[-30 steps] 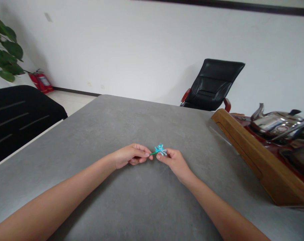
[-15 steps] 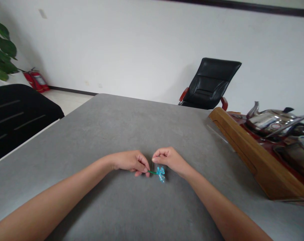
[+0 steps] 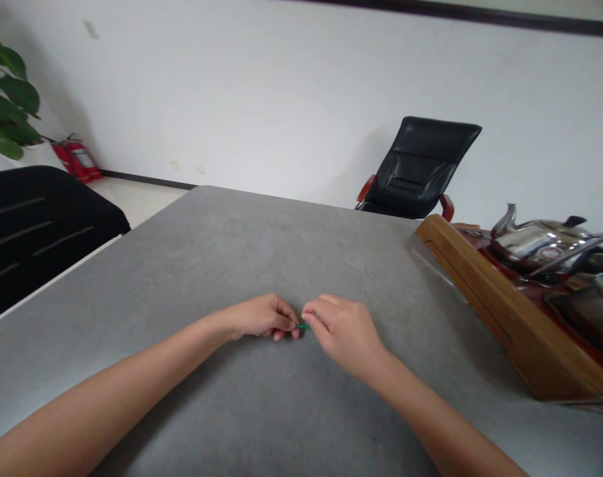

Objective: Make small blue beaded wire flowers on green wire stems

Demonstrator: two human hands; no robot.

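A thin green stem (image 3: pixel 303 326) bridges the small gap between my two hands, above the grey table (image 3: pixel 262 245). My left hand (image 3: pixel 270 318) pinches the stem's left part between thumb and fingers. At its other end, my right hand (image 3: pixel 338 328) is closed, thumb against fingers, with the back of the hand towards the camera. The blue flower-like piece on the stem is out of sight, covered by my right hand. Whether my right fingers grip the stem, a wire or the blue piece is hidden.
A wooden tea tray (image 3: pixel 480 311) with a steel kettle (image 3: pixel 540 242) and a pot stands at the right. Beyond the table is a black chair (image 3: pixel 421 165). Another black chair (image 3: pixel 48 225), a plant (image 3: pixel 13 99) and red extinguishers (image 3: pixel 80 159) are at the left.
My right hand has turned and come down over the blue piece, which showed before. The thin strand it pinched upright no longer shows. My left hand has risen slightly, still pinching the stem.
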